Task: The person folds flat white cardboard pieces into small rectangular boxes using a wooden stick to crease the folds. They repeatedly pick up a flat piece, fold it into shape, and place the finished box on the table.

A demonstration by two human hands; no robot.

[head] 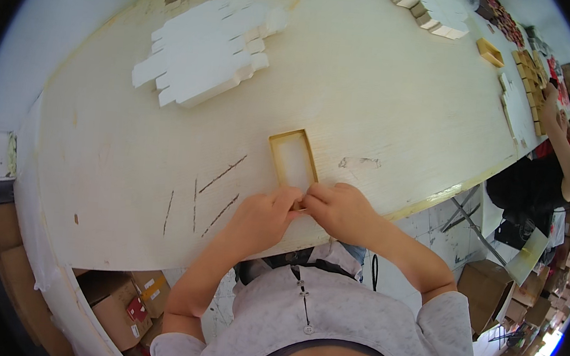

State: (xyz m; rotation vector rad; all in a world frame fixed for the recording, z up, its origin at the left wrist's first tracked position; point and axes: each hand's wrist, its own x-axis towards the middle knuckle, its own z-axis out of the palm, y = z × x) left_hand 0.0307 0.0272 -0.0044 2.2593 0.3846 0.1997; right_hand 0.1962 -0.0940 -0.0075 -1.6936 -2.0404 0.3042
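Observation:
A shallow rectangular tray with thin gold-coloured walls and a white inner bottom lies on the pale table in front of me. Its near short side is between my hands. My left hand pinches the near left corner with thumb and fingers. At the near right corner, my right hand grips the wall with bent fingers. Both hands almost touch, and their fingers hide most of the near wall. Farther off to the left lies a stack of flat white die-cut card blanks with notched edges.
More white card blanks lie at the table's far side. A gold tray stands near rows of gold boxes at far right, by a person's arm. Cardboard boxes sit beneath the table; another carton stands on the floor.

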